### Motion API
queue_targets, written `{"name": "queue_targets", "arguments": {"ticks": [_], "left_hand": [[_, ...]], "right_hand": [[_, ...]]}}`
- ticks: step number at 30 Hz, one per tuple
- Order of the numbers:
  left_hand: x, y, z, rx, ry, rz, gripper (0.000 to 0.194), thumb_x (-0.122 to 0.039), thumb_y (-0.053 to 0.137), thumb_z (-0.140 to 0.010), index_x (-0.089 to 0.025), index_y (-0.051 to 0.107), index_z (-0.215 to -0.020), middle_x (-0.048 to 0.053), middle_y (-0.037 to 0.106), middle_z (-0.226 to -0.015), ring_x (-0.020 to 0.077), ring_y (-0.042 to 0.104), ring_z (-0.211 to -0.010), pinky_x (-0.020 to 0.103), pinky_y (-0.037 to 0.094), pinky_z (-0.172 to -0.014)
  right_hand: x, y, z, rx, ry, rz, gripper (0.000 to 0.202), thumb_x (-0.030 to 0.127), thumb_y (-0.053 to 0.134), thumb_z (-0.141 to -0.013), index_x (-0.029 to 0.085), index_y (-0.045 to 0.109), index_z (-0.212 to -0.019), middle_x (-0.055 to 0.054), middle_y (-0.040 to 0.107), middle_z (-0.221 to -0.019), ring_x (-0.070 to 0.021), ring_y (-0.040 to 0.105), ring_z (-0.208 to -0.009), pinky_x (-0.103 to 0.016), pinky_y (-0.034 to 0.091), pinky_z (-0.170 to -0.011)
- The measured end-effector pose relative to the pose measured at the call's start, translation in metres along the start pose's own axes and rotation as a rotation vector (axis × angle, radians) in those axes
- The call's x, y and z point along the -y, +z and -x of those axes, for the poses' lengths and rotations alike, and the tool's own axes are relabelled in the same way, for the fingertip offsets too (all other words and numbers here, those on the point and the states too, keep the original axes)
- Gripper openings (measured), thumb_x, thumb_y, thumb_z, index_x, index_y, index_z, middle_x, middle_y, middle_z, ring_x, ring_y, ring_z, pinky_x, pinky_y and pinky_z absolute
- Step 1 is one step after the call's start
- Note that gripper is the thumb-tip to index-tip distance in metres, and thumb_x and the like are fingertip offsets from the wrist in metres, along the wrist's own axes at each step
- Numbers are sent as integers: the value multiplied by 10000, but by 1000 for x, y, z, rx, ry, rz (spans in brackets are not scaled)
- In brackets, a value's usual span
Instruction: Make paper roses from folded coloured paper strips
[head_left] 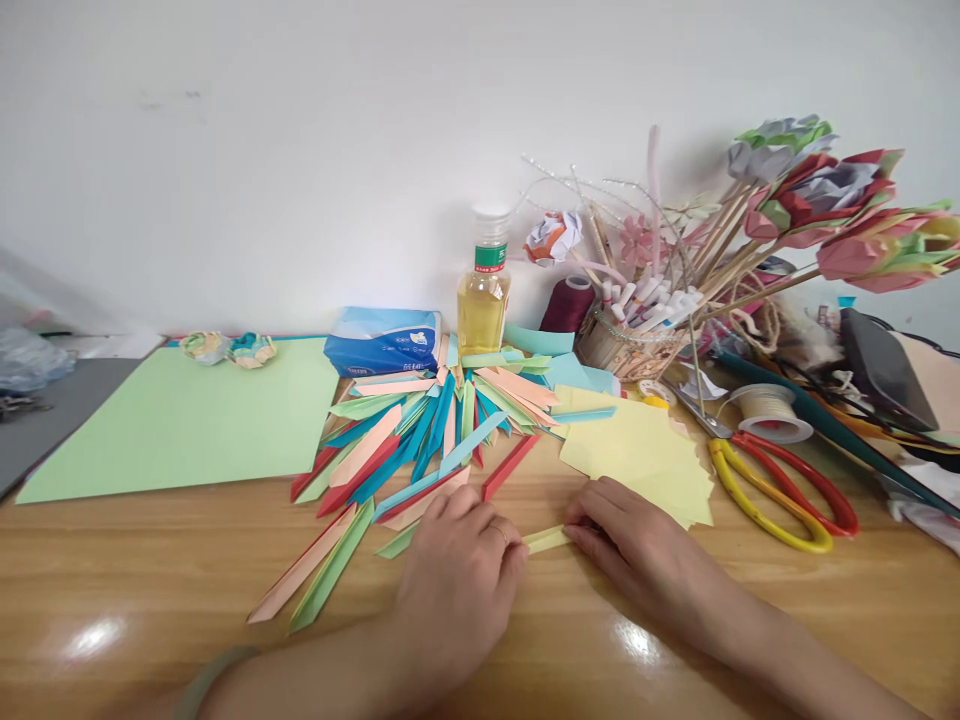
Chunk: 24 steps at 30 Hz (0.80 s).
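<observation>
A narrow folded yellow paper strip point(546, 540) spans the gap between my two hands, low over the wooden table. My left hand point(465, 565) has its fingers closed on the strip's left end. At the other end, my right hand point(637, 545) pinches it between thumb and fingers. Beyond the hands lies a heap of folded paper strips point(420, 430) in blue, green, red and peach. A single red strip point(510, 467) lies just past my left hand. Behind my right hand spreads a fan of yellow paper sheets point(637, 450).
Red-and-yellow-handled scissors point(772, 495) lie right, beside a spool point(771, 412). A bottle of yellow liquid point(484, 300) and a blue tissue pack point(382, 342) stand at the back. Green paper point(202, 420) covers the left. Paper flowers point(821, 195) lean from a wooden holder point(626, 345).
</observation>
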<state>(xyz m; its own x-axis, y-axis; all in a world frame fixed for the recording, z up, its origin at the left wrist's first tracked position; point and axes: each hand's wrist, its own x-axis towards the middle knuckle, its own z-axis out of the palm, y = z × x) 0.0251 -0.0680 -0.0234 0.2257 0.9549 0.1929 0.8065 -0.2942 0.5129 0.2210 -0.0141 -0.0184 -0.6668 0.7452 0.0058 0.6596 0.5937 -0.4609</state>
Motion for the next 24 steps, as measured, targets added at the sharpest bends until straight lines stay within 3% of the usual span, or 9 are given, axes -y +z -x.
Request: {"name": "queue_targets", "arguments": {"ticks": [9,16,20,24], "left_hand": [[-2,4,-4,44,-6,-91,178,-84,428,-823,-170,513,-692,-4,575,-688,179,475,-770,407,378,-831],[-3,3,-3,73,20,-210,174,-61,427,-808,-169,530,-718,14,568,-743,192,460,-762,390,389,-751],[-3,3,-2,94,54,-289,198,-51,424,-798,-172,572,-849,42,545,-797,200,439,-758,354,372,-661],[1,3,0,79,170,-321,336,-62,472,-799,-275,574,-1038,16,510,-784,174,418,-739,309,332,-637]], "right_hand": [[8,1,-1,-32,12,112,152,171,392,-890,181,473,-761,-50,550,-755,-195,512,-702,-319,418,-599],[2,6,0,-96,59,78,112,169,450,-854,194,460,-746,-30,551,-738,-189,509,-706,-319,410,-620],[2,7,-1,-111,86,-14,102,149,459,-845,202,481,-760,-23,556,-743,-180,520,-713,-311,422,-633],[2,7,-1,-146,105,-72,101,142,454,-844,202,490,-771,-32,561,-777,-174,525,-725,-308,436,-641]]}}
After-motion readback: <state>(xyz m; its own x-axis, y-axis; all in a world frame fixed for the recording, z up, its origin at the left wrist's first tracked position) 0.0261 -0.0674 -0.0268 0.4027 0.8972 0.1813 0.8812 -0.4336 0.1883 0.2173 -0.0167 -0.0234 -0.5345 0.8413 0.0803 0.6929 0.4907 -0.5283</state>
